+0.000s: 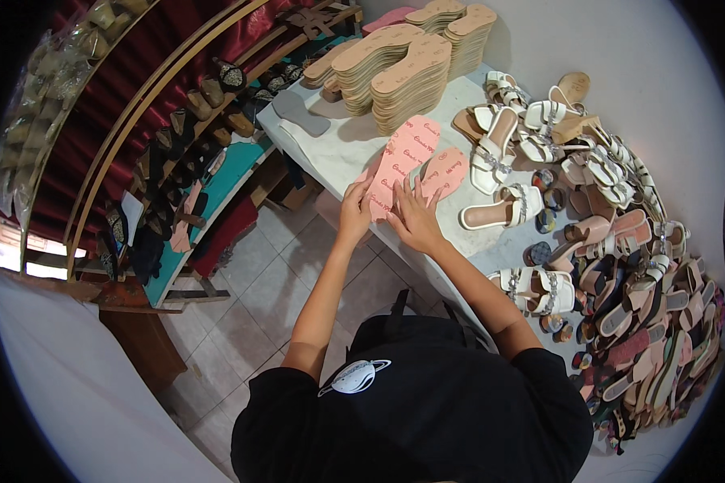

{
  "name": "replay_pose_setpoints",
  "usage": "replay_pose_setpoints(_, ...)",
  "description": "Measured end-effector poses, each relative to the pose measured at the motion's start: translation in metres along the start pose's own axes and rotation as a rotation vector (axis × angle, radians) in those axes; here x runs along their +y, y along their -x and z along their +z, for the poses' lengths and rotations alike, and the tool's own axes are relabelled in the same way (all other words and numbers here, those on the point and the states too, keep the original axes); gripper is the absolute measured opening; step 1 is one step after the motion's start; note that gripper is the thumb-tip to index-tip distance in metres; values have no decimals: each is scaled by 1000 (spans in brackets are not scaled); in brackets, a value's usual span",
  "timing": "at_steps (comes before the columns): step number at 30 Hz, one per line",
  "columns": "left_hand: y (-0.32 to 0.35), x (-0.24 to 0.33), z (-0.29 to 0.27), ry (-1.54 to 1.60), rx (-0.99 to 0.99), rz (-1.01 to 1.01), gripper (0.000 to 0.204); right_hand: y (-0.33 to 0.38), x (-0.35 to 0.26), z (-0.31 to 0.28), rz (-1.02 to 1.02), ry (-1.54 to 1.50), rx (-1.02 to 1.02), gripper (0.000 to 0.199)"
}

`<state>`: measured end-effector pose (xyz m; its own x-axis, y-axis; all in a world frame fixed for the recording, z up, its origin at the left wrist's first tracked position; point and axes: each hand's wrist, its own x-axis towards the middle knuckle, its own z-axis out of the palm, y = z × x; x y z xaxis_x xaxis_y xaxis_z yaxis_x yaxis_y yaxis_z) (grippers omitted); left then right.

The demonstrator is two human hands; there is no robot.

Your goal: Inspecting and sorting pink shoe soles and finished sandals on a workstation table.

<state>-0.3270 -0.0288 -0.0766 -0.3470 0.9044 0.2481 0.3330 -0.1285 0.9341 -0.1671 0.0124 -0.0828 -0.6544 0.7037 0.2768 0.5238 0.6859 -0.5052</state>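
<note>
A pink printed shoe insole (412,149) slants up over the near edge of the white-topped table. My left hand (354,211) is closed round its lower left side. Across its lower right part, my right hand (415,221) lies with fingers spread, touching the surface. Another pink insole (445,172) shows just beyond my right fingers, partly covered by them. Whether more pink pieces are layered under the first one, I cannot tell for certain. Behind them rise tall stacks of tan insoles (411,76).
White strappy sandals (494,153) crowd the right of the table (354,153), with a dense heap of other shoes (644,346) beyond. A grey sole-shaped piece (300,113) lies at the left corner. Curved shelves (209,205) with shoes stand to the left, above a tiled floor (254,278).
</note>
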Motion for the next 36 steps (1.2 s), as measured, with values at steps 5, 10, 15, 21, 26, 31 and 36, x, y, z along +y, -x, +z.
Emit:
replay_pose_setpoints(5, -18, -23, -4, -210, -44, 109, 39, -16, 0, 13, 47, 21, 18, 71)
replay_pose_setpoints(10, -36, -33, -12, -267, -215, 141, 62, -27, 6, 18, 92, -46, 8, 71)
replay_pose_setpoints(15, -45, -20, -15, -509, -336, 46, 87, -33, 13, 22, 88, -67, 33, 73)
replay_pose_setpoints(21, -48, -31, -15, -636, -311, 49, 88, -36, 12, 30, 139, -75, 11, 74)
replay_pose_setpoints(26, -51, -36, -16, -637, -347, 28, 90, -37, 14, 34, 134, -30, 2, 76)
replay_pose_setpoints(31, -55, -38, -15, -613, -347, 15, 91, -37, 14, 35, 163, 0, -26, 77)
replay_pose_setpoints(36, -54, -42, -15, -592, -330, 37, 92, -39, 14, 35, 158, 15, -30, 77)
